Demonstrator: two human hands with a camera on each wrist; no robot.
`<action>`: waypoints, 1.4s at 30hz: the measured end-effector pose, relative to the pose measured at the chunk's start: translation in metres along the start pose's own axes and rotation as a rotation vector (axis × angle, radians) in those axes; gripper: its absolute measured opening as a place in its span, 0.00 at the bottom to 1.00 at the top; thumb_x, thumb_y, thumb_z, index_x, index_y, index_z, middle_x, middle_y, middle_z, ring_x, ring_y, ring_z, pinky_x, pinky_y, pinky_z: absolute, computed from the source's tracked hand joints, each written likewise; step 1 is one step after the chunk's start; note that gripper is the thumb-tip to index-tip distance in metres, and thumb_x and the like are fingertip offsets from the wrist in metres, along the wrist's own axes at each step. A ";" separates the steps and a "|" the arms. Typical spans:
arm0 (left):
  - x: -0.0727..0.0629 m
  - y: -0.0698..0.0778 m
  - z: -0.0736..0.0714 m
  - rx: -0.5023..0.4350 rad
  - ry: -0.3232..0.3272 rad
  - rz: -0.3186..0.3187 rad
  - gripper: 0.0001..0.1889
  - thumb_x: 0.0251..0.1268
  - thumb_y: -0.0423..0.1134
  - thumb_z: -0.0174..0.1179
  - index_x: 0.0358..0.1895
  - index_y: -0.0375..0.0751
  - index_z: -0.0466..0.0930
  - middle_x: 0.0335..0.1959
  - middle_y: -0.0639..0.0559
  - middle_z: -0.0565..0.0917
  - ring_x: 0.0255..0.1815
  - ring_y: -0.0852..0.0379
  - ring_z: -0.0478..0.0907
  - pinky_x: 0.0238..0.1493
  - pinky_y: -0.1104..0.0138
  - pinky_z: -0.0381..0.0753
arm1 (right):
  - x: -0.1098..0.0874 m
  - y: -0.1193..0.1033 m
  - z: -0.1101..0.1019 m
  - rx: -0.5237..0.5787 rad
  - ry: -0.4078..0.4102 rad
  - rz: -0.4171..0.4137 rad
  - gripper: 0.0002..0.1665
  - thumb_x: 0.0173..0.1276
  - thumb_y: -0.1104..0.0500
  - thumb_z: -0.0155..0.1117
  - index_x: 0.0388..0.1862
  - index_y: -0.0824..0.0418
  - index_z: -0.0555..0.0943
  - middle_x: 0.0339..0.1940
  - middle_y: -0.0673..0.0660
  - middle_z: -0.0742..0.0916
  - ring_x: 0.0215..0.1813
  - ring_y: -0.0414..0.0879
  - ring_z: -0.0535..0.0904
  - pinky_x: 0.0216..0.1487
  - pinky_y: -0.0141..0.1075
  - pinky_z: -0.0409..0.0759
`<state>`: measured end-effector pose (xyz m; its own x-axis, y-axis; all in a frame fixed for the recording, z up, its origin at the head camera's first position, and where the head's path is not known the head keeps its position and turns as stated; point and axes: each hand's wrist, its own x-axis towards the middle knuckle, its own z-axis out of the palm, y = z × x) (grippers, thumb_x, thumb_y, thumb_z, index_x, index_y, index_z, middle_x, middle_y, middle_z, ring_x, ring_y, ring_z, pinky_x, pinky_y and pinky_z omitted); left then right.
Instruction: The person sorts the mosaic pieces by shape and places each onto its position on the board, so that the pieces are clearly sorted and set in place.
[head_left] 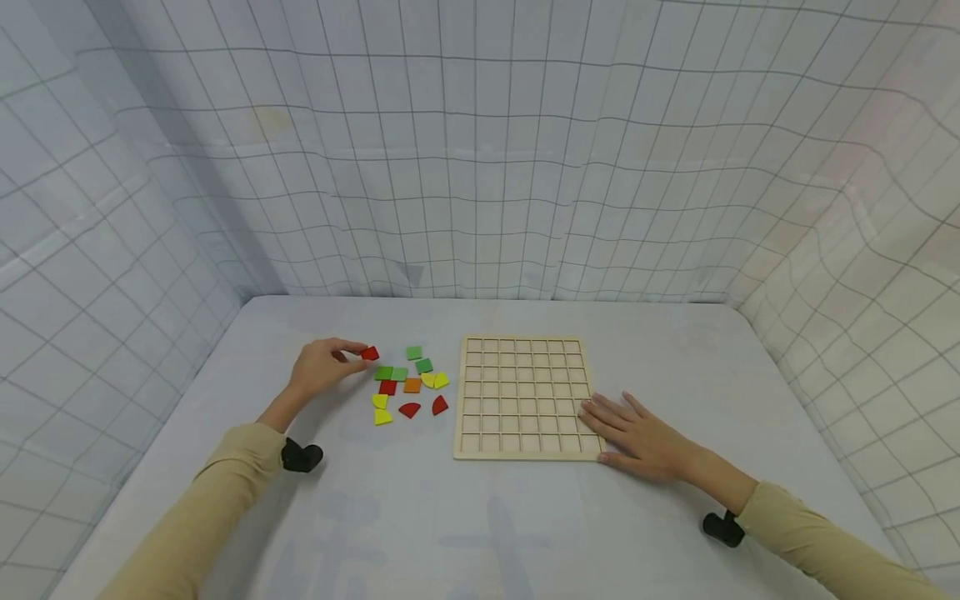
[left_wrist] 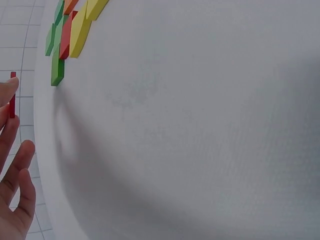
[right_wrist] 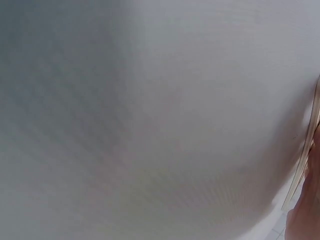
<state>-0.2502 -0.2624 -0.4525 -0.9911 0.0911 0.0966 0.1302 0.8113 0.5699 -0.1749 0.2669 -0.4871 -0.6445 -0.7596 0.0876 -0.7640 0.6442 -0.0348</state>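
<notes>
Red tile (head_left: pixel 370 353) pinched between the fingers of the left hand (head_left: pixel 321 365), above the worktop (head_left: pixel 405 492), near other tiles (head_left: pixel 412 386); the right hand (head_left: pixel 647 443), fingers spread, rests on the wooden board (head_left: pixel 459 400).

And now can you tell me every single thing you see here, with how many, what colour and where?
Lifted tile: 1, red, left of the other tiles
Green tiles: 4, lighter and darker green, left of the board
Square red tile: 1, red, below a green one
Orange tile: 1, orange, mid-group
Yellow tiles: 4, yellow, two pairs
Rounded red tiles: 2, red, near side
Grid board: 1, pale wood, middle
Table: 1, white, underneath
Walls: 3, white with dark lines, back and sides
Black gadgets: 2, black, at the wrists
Sleeves: 2, tan, on the arms
Left hand: 1, bare, pinching the lifted tile
Right hand: 1, bare, at the board's right edge
</notes>
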 end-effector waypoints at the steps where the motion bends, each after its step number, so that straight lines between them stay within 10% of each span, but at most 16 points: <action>1: 0.000 0.002 0.000 -0.003 0.001 0.002 0.21 0.58 0.46 0.68 0.52 0.38 0.84 0.46 0.38 0.84 0.38 0.48 0.76 0.30 0.69 0.72 | 0.000 0.000 0.000 0.003 0.000 -0.005 0.39 0.72 0.42 0.53 0.75 0.58 0.60 0.76 0.57 0.65 0.77 0.55 0.57 0.68 0.63 0.53; 42: 0.037 0.085 0.053 -0.072 -0.052 0.125 0.19 0.56 0.48 0.69 0.50 0.44 0.86 0.45 0.46 0.86 0.38 0.52 0.77 0.31 0.69 0.74 | 0.004 0.008 -0.001 0.053 -0.074 -0.002 0.40 0.73 0.41 0.49 0.77 0.57 0.55 0.78 0.57 0.60 0.78 0.57 0.54 0.70 0.64 0.48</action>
<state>-0.2771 -0.1595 -0.4437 -0.9670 0.2201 0.1287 0.2520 0.7486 0.6132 -0.1840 0.2689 -0.4859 -0.6422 -0.7664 0.0140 -0.7643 0.6388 -0.0875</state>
